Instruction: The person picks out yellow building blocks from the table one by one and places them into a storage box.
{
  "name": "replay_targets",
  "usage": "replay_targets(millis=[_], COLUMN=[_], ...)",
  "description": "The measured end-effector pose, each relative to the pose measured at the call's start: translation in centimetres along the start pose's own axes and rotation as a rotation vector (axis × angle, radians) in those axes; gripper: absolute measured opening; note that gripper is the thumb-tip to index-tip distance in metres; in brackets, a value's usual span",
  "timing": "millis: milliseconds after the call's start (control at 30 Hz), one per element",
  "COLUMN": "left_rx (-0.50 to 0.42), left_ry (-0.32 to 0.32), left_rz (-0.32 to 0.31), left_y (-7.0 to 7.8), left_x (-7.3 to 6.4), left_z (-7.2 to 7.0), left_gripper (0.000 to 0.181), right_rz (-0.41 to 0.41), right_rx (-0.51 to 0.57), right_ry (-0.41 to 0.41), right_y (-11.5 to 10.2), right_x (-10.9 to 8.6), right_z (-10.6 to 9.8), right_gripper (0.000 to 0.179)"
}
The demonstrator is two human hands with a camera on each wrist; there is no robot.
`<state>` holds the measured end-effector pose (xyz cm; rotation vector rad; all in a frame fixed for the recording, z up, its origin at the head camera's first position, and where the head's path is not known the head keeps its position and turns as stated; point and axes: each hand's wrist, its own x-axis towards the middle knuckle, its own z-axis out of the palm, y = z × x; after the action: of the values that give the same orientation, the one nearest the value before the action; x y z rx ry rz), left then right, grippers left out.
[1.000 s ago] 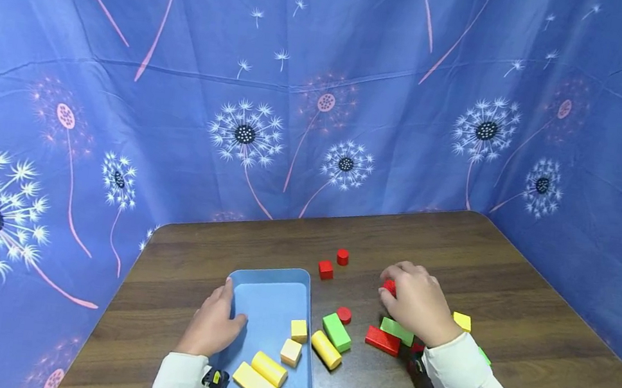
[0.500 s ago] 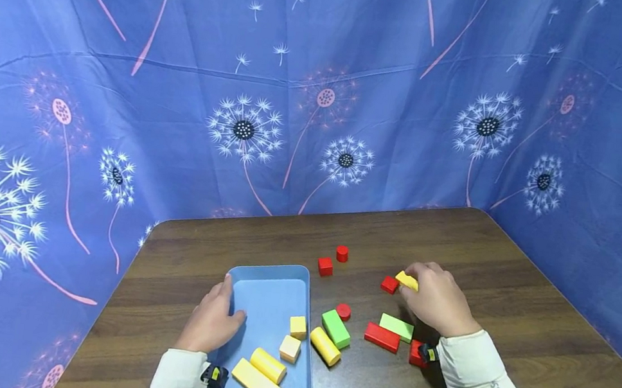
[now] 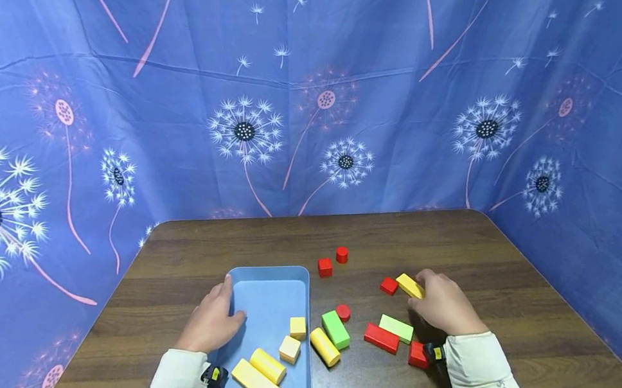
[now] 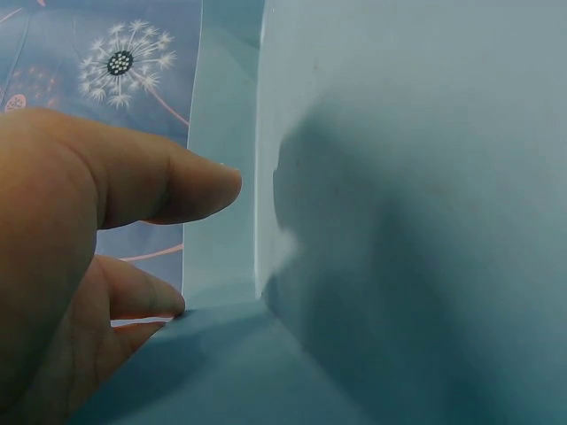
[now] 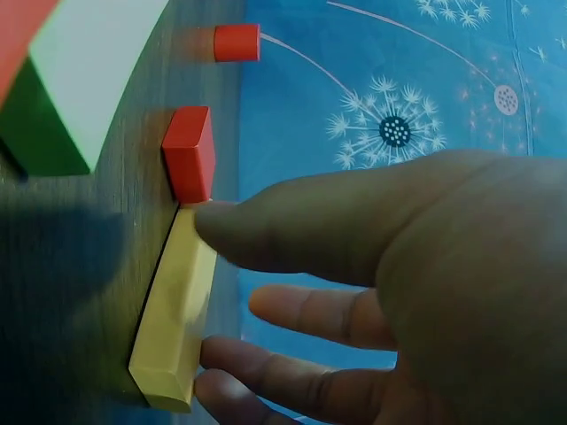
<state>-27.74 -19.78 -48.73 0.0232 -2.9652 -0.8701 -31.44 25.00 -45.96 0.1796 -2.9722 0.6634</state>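
Observation:
My left hand [image 3: 212, 319] rests at the left rim of a blue tray [image 3: 304, 284]. Its thumb [image 4: 182, 181] reaches over the tray's inside, clear of the floor, while the other fingertips meet the rim. On the table to the right, my right hand [image 3: 448, 303] is beside a long yellow block [image 3: 410, 286], its fingers loosely extended. The right wrist view has the thumb over one end of the yellow block [image 5: 168, 328] and fingertips along its side; contact is hard to tell. A small red block [image 3: 389, 286] adjoins the yellow one's far-left end.
Inside the tray lie a yellow cylinder [image 3: 268, 366], a long pale-yellow block [image 3: 257, 383] and two cubes [image 3: 289, 349]. Between the tray and my right arm are a yellow cylinder [image 3: 324, 347], green blocks [image 3: 336, 329] and red blocks [image 3: 381, 338]. A red cylinder [image 3: 342, 255] stands farther back.
My right hand has left the red block for the long yellow block, then drawn back to the right, leaving the yellow block on the table. The left hand has stayed on the tray.

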Motion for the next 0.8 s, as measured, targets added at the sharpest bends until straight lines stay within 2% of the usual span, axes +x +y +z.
replay_targets(millis=[200, 367, 533, 800], left_rx=[-0.006, 0.004, 0.010, 0.040], left_ry=[0.000, 0.004, 0.005, -0.004], left_rz=[-0.003, 0.001, 0.003, 0.013], left_y=[0.1, 0.2, 0.0, -0.1], left_x=[0.2, 0.4, 0.4, 0.2], left_z=[-0.1, -0.1, -0.2, -0.1], left_gripper=[0.088, 0.087, 0.087, 0.088], right_rz=[0.016, 0.027, 0.080, 0.105], right_rx=[-0.015, -0.007, 0.035, -0.007], right_ry=[-0.026, -0.041, -0.086, -0.097], right_y=[0.5, 1.2, 1.7, 2.3], right_x=[0.0, 0.2, 0.4, 0.1], right_z=[-0.2, -0.2, 0.0, 0.5], right_gripper=[0.058, 0.044, 0.038, 0.026])
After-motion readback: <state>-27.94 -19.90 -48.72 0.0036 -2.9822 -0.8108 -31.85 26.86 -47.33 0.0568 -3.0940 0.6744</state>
